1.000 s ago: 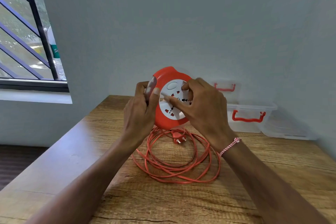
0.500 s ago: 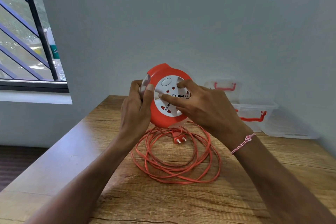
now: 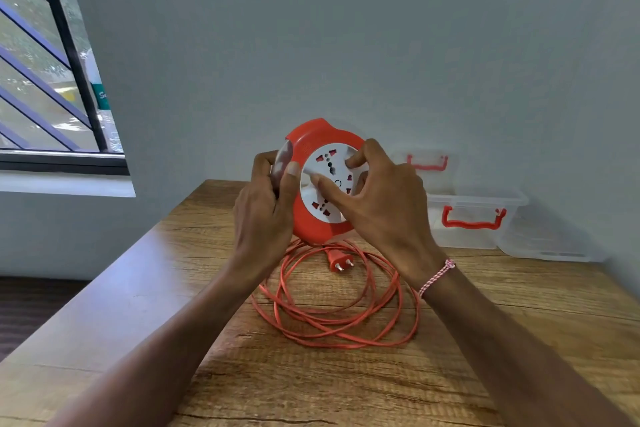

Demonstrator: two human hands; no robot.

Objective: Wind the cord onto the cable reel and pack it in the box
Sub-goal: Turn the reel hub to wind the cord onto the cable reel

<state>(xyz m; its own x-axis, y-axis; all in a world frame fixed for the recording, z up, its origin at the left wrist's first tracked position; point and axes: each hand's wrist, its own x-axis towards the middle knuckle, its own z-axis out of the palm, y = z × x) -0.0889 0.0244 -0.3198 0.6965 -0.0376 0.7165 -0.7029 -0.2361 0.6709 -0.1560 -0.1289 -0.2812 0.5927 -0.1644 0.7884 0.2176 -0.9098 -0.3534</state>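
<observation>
I hold an orange cable reel (image 3: pixel 311 222) with a white socket face upright above the table. My left hand (image 3: pixel 266 215) grips its left edge, thumb on the front rim. My right hand (image 3: pixel 384 208) has its fingers curled onto the white socket disc, index finger lying across it. Below the reel, the orange cord (image 3: pixel 332 315) lies in several loose loops on the wooden table (image 3: pixel 311 385), with its two-pin plug (image 3: pixel 339 258) resting inside the loops. A clear plastic box (image 3: pixel 474 218) with red handles stands at the back right.
A clear lid (image 3: pixel 547 246) lies to the right of the box by the wall. A second red-handled clear container (image 3: pixel 426 166) stands behind the box. A barred window (image 3: pixel 52 80) is at the left, beyond the table's left edge.
The white socket disc has turned under my right fingers. The reel sits slightly higher than a second ago, and the cord loops look about the same.
</observation>
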